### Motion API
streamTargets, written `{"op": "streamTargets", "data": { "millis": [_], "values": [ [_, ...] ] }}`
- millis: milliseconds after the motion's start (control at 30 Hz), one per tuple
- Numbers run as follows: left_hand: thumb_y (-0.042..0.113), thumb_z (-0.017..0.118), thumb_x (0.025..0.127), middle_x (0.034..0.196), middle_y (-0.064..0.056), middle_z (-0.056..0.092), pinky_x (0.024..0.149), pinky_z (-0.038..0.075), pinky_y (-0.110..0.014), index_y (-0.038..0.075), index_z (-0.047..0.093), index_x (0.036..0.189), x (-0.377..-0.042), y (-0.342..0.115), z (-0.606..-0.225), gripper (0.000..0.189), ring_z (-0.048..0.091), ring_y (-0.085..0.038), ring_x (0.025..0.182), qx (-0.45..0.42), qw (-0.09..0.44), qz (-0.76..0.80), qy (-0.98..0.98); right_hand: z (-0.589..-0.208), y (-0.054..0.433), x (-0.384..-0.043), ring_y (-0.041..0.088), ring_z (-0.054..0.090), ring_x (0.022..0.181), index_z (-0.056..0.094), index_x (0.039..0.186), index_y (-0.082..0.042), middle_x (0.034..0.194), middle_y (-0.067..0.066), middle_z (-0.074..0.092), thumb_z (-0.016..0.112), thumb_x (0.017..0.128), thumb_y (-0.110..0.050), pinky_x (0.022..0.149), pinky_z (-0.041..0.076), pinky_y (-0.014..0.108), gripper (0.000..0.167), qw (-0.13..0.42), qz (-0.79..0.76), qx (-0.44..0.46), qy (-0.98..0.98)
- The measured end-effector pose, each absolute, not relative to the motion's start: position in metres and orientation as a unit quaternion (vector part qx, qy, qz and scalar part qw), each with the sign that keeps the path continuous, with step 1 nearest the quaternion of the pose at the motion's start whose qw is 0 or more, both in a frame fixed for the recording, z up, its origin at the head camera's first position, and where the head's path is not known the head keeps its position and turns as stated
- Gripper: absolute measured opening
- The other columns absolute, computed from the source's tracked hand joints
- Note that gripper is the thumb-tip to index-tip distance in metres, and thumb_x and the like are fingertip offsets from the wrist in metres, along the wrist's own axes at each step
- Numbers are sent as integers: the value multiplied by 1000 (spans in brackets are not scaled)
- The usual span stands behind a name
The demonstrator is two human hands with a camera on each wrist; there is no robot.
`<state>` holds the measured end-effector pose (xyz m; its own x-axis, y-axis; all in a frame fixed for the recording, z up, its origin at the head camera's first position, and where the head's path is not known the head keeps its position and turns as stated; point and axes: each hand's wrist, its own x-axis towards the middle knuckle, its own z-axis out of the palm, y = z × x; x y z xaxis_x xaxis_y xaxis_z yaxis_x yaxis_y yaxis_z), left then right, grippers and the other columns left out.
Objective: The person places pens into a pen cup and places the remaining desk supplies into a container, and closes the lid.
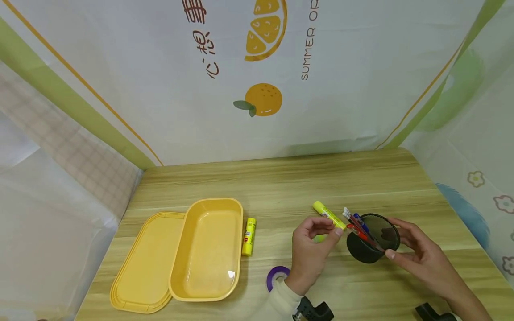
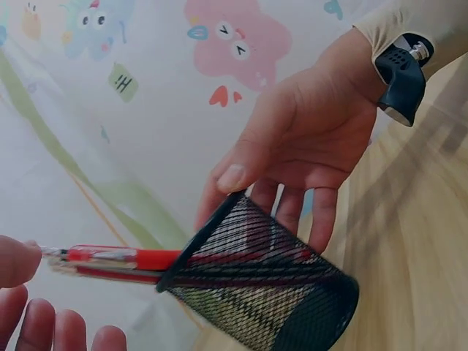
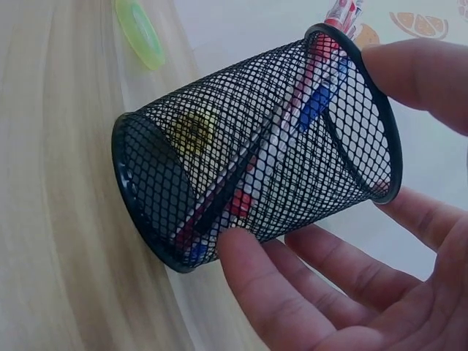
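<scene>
My right hand (image 1: 423,261) grips a black mesh pen holder (image 1: 363,252) by its rim, thumb on the near side. The holder is tilted, its mouth leaning toward the left hand in the left wrist view. A red pen (image 2: 124,256), a blue pen (image 1: 361,223) and white-tipped pencils (image 1: 346,214) stick out of it. My left hand (image 1: 313,247) hovers beside the pen ends with fingers loosely bent. Its thumb is close to the red pen's end; whether they touch is unclear. A yellow glue stick (image 1: 324,211) lies just beyond this hand.
A yellow box (image 1: 206,249) stands at left, partly over its yellow lid (image 1: 146,263). Beside the box lies another yellow glue stick (image 1: 249,236). A purple tape roll (image 1: 277,271) is partly covered by the left wrist. A green oval item (image 3: 140,33) lies near the holder.
</scene>
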<state>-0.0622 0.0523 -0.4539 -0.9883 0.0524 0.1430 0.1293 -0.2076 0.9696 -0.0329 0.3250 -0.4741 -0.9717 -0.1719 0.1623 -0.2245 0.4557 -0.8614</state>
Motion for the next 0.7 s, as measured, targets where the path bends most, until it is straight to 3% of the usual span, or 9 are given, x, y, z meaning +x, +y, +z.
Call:
{"op": "streamTargets", "data": {
  "millis": [300, 400, 600, 700],
  "values": [
    [10, 80, 92, 111, -25, 69, 74, 62, -23, 4, 73, 109, -59, 26, -443, 19, 70, -11, 90, -49, 4, -775, -631, -470, 324, -33, -3, 65, 118, 38, 161, -3, 136, -9, 63, 71, 93, 13, 75, 64, 26, 76, 47, 510, 126, -849],
    [10, 79, 92, 114, -24, 69, 76, 61, -22, 4, 72, 111, -59, 18, -439, 21, 70, -11, 93, -44, -1, -766, -642, -466, 322, -32, -4, 64, 117, 42, 159, -5, 134, -8, 64, 74, 93, 9, 75, 63, 23, 75, 62, 494, 110, -860],
    [11, 78, 93, 117, -12, 70, 85, 60, -25, 4, 70, 116, -59, -6, -427, 25, 70, -14, 100, -44, -5, -747, -663, -454, 320, -31, -17, 57, 117, 50, 156, -15, 131, -26, 62, 80, 94, -8, 77, 57, 11, 68, 96, 445, 48, -889],
    [10, 77, 94, 120, -10, 69, 90, 61, -28, 5, 70, 118, -59, -21, -421, 26, 70, -17, 105, -48, -5, -741, -669, -449, 316, -30, -16, 58, 116, 55, 152, -16, 132, -27, 62, 83, 92, -9, 78, 56, 8, 66, 123, 442, 32, -888]
  ]
}}
